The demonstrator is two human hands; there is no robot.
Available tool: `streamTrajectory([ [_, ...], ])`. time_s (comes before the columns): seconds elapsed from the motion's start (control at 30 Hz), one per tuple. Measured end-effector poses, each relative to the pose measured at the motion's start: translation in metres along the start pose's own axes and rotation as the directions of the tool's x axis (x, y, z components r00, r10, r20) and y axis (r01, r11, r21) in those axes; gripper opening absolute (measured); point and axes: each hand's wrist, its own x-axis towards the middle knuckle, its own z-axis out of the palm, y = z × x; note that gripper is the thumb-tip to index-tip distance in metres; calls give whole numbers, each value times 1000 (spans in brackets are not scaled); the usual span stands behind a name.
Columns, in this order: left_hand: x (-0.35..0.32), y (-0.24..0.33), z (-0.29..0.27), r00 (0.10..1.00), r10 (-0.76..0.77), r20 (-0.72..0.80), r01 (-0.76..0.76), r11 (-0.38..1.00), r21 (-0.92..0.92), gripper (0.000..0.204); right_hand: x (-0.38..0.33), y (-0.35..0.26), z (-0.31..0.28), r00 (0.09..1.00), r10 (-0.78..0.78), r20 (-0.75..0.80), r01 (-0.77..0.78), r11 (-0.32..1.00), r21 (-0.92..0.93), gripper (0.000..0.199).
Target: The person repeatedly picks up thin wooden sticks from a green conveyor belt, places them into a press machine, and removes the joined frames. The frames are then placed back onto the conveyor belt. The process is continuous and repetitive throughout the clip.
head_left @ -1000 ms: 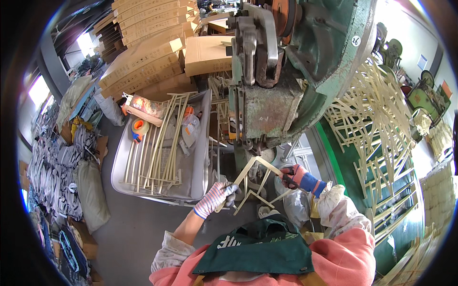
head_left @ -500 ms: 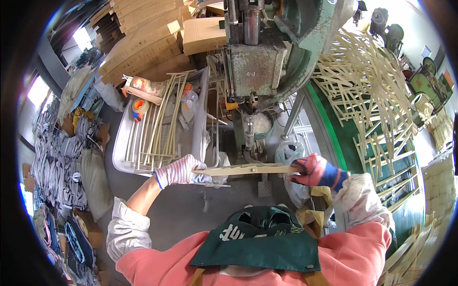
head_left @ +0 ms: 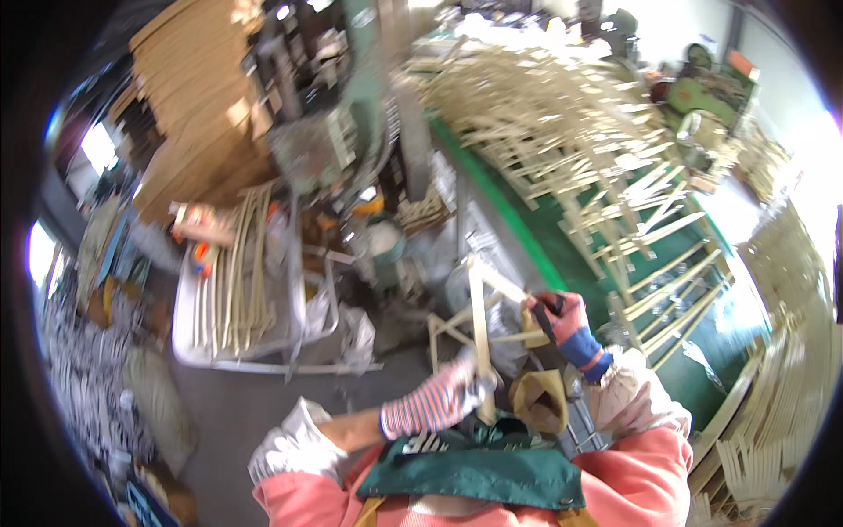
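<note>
The person holds one pale wooden frame (head_left: pixel 479 329), made of thin slats joined at angles, just in front of the chest and over the green apron (head_left: pixel 474 470). Its longest slat runs nearly upright in the head view, from the left hand (head_left: pixel 448 395) at the bottom up and away from the body; shorter cross slats branch off to the left and to the right.

The left hand, in a striped knit glove, is clamped round the lower end of that long slat, close to the apron. The right hand (head_left: pixel 562 321), in a red and blue glove, grips a cross slat higher up and to the right, its fingers closed round the wood. The two hands are apart, one at each end of the piece, and the left one lies nearer the body. So the frame sits between them, with its long axis pointing ahead toward the green machine (head_left: pixel 351 132), which stands well beyond the hands.

To the person's left lies one white tray (head_left: pixel 189 338) holding a bundle of long thin sticks (head_left: pixel 233 263), too many and too blurred to count. To the right, on the green floor (head_left: pixel 527 237), rises one large heap of similar slat frames (head_left: pixel 571 132), and more of them lean at the right edge. The picture is blurred, so finer detail of the joints cannot be told.
</note>
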Motion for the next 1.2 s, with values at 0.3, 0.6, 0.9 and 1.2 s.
streamTrajectory([
  [0.3, 111, -26, 123, 793, 609, 27, -566, 719, 404, 63, -142, -23, -194, 994, -18, -112, 47, 963, 264, 36],
  [0.6, 190, 63, 234, 549, 398, 735, -835, 305, 459, 11, -225, -96, -240, 967, -222, 125, 199, 353, -914, 49],
  [0.9, 267, 125, 254, 64, 389, 919, -893, -388, 227, 12, -203, 57, -186, 789, -288, -542, -228, 682, -695, 47],
  [1.2, 296, 137, 103, -468, 800, 375, -816, -554, 164, 32, 152, 85, -281, 799, -210, -563, 177, 978, -112, 45],
])
